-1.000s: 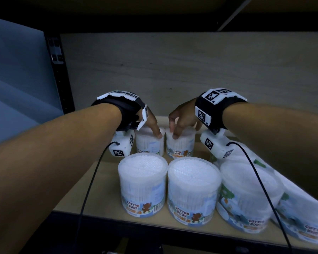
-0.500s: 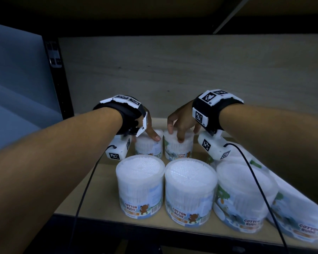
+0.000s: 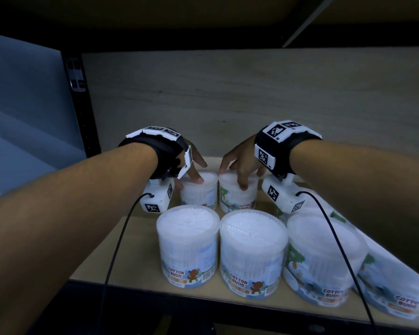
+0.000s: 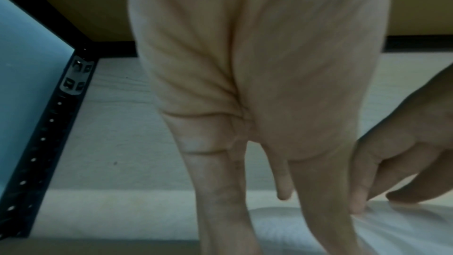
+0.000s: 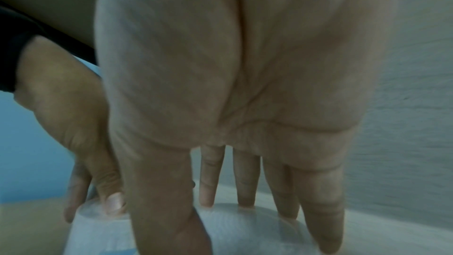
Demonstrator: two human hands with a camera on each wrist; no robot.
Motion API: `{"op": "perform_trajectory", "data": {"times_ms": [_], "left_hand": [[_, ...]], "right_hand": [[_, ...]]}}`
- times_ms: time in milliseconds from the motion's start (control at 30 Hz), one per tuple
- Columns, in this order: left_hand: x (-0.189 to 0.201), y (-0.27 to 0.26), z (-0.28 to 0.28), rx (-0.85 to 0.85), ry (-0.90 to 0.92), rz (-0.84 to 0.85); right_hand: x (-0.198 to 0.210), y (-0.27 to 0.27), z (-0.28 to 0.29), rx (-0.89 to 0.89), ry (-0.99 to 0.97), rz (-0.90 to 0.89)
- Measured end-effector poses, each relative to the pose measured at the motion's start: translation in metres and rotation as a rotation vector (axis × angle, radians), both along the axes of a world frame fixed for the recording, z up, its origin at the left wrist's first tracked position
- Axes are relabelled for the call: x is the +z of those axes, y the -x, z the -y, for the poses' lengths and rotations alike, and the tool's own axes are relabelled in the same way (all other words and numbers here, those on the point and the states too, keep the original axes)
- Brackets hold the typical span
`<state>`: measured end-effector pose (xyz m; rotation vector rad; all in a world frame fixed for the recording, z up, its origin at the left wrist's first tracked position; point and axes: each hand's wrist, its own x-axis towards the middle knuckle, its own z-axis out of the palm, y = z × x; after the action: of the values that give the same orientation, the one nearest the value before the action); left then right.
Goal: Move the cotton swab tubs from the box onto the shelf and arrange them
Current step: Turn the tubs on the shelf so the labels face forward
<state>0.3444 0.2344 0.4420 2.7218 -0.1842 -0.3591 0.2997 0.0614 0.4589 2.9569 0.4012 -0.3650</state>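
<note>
Two small cotton swab tubs stand side by side at the back of the wooden shelf (image 3: 121,257). My left hand (image 3: 191,172) holds the left tub (image 3: 200,193) from above, with the thumb on the near part of the lid and the fingers down its left side. My right hand (image 3: 238,174) grips the right tub (image 3: 237,198) by its lid, fingertips on top (image 5: 242,193) and thumb on the near rim. Both white lids show under the hands in the left wrist view (image 4: 277,226) and the right wrist view (image 5: 245,226).
In front stands a row of larger tubs (image 3: 188,247) (image 3: 252,257) (image 3: 322,262), and one more lies tilted at the far right (image 3: 397,286). A black shelf post (image 3: 82,112) bounds the left side and a grey back panel (image 3: 252,93) closes the rear. Cables hang from both wrists.
Both hands stay on the two back tubs. The right tub's label now shows more plainly towards me. The head view has shifted a little.
</note>
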Motion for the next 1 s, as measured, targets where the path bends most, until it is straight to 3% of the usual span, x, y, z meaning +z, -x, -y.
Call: {"op": "perform_trajectory", "data": {"times_ms": [167, 767, 1000], "left_hand": [[-0.005, 0.007, 0.002, 0.018, 0.065, -0.023], [-0.004, 0.006, 0.013, -0.067, -0.092, 0.037], [0.0, 0.024, 0.011, -0.024, -0.009, -0.075]], "right_hand": [[0.001, 0.002, -0.001, 0.003, 0.027, 0.013], [0.011, 0.026, 0.001, 0.027, 0.093, -0.001], [0.012, 0.038, 0.005, 0.02, 0.06, -0.026]]}}
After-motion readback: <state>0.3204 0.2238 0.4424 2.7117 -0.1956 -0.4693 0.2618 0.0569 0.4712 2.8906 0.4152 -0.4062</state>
